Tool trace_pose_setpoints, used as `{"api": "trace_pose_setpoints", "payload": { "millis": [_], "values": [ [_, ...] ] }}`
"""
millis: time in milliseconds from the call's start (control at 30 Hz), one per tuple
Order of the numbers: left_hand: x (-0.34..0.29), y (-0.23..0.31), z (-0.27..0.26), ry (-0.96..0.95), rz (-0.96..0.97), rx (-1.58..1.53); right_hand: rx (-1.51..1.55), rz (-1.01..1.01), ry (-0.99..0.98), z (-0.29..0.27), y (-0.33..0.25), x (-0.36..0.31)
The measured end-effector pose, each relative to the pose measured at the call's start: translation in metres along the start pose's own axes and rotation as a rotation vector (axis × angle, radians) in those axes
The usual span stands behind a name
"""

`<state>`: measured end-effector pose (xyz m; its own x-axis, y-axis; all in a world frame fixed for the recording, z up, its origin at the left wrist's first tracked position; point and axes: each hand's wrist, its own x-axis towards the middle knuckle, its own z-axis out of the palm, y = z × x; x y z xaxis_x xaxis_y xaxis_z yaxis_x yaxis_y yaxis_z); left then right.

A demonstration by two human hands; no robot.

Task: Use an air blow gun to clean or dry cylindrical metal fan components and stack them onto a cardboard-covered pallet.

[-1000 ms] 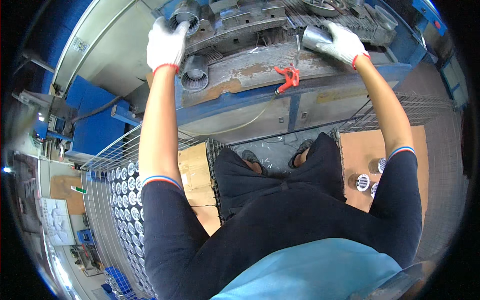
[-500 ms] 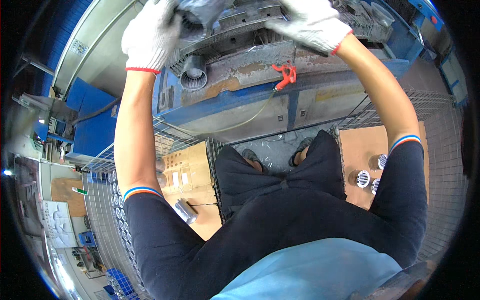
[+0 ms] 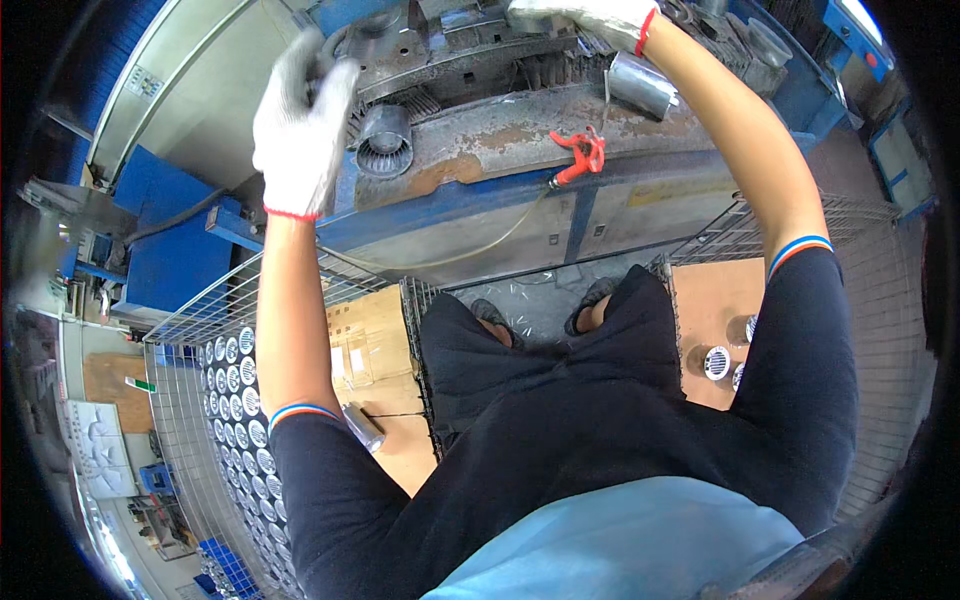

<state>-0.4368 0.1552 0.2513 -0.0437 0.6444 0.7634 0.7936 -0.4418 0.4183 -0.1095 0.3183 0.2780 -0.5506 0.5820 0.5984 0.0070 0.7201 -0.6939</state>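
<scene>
A white knitted glove with a red cuff is worn on each hand. The left hand (image 3: 305, 135) is held open above the left end of a worn grey metal bench (image 3: 500, 135) with a blue front edge, its thumb parted from the fingers. Just beside it, at the front edge near the bench's left end, a dark grey hollow metal cylinder with a ribbed inside (image 3: 384, 125) is seen, its mouth turned toward the person. The right hand (image 3: 590, 12) is cut by the upper border over the rear of the bench; whether anything is gripped by it cannot be told. Below the right wrist, a smooth silver metal cylinder (image 3: 642, 85) is laid on its side toward the bench's right end. A red plastic air gun (image 3: 582, 158) is hung at the middle of the front edge. Rows of silver cylinders with slotted round ends (image 3: 238, 402) are packed in a grey wire basket (image 3: 200, 303) at the left; at the right, more slotted cylinders (image 3: 716, 363) are stood on a brown cardboard sheet (image 3: 710, 295).
</scene>
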Motion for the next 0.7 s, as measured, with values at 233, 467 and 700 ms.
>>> {"api": "trace_pose_setpoints", "payload": {
  "millis": [233,467,700],
  "values": [
    [-0.07,-0.069,0.02,-0.019,-0.271,-0.079,-0.427,0.31,0.36,0.022,0.035,0.026],
    [-0.096,-0.093,0.016,-0.125,-0.429,-0.052,-0.525,0.351,0.336,0.036,0.021,0.025],
    [-0.095,-0.104,0.019,-0.156,-0.409,0.046,-0.155,0.25,0.255,0.025,0.048,0.026]
  ]
}}
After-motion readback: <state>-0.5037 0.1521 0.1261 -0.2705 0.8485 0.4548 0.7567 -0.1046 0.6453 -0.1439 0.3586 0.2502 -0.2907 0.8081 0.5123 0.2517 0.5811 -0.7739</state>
